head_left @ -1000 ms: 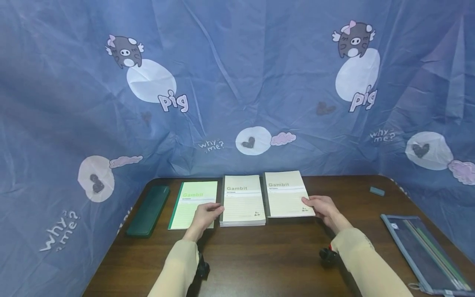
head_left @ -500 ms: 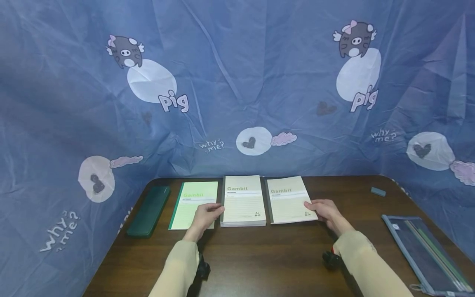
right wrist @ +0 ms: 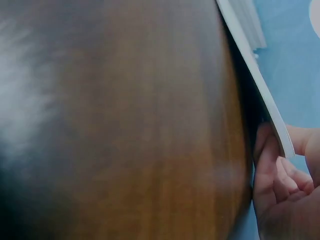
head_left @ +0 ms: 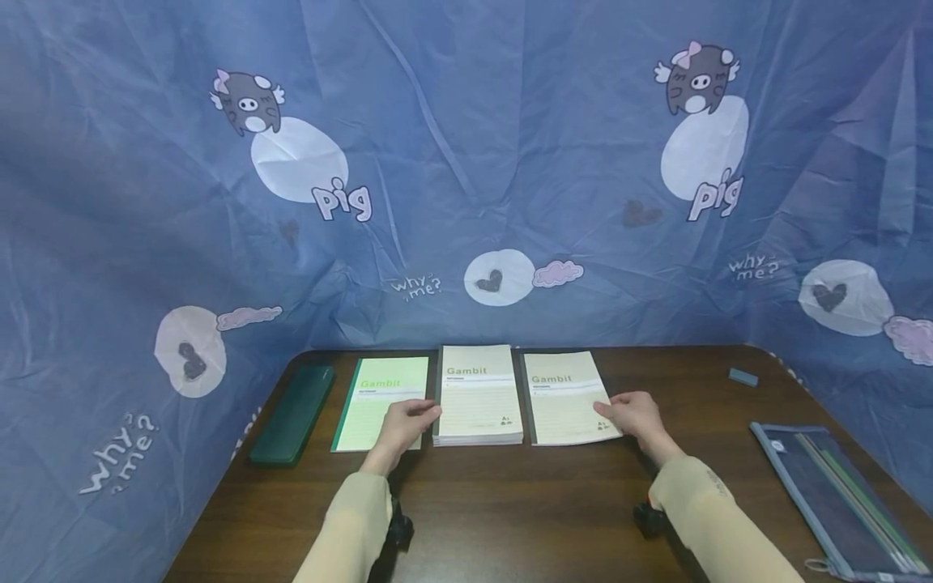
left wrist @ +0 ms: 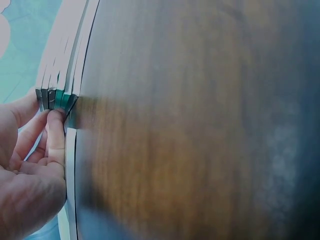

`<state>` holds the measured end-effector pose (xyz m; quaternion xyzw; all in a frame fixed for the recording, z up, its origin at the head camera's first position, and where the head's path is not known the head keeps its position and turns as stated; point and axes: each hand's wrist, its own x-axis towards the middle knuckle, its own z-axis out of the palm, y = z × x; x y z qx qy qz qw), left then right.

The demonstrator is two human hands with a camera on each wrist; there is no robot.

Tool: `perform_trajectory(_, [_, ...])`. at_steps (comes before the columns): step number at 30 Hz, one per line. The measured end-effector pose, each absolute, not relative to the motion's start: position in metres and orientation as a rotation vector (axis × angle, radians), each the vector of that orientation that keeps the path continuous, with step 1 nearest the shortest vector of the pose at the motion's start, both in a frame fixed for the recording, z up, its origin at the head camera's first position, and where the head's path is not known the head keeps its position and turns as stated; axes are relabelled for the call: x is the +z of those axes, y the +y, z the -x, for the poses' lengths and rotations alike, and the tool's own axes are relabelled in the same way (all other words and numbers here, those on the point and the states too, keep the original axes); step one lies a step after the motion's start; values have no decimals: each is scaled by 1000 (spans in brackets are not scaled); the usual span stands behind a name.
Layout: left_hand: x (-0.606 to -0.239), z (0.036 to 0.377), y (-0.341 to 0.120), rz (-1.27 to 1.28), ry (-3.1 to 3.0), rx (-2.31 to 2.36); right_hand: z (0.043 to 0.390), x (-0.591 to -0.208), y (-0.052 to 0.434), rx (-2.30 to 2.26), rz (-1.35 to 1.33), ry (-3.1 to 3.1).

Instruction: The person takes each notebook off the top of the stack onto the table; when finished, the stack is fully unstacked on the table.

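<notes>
Dark wooden surface (head_left: 510, 502) under a blue pig-print backdrop | right hand (head_left: 636, 415) pinches the right notebook (head_left: 564, 397) at its lower right corner, lower centre of frame | left hand (head_left: 404, 423) grips the middle stack (head_left: 477, 395) at its left edge | best to keep the corner low and slide flat, edges parallel to the stack.

Dark green flat case (head_left: 291, 414) at left edge of dark brown wooden worktop (head_left: 510, 502); small grey-blue eraser (head_left: 742, 376) far right; clear blue-trimmed zip pouch (head_left: 831, 495) near right; blue pig-print cloth backdrop (head_left: 466, 162) behind.
</notes>
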<state>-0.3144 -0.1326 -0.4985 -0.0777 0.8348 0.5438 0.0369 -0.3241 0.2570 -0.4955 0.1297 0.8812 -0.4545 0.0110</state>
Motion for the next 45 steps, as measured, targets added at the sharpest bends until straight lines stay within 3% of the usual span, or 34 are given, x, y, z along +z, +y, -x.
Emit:
perform_trajectory(11, [-498, 315, -132, 241, 2566, 1675, 319, -487, 247, -975, -330, 3065])
perform_trajectory(45, [-500, 315, -132, 234, 2573, 1675, 321, -479, 238, -978, -349, 3117])
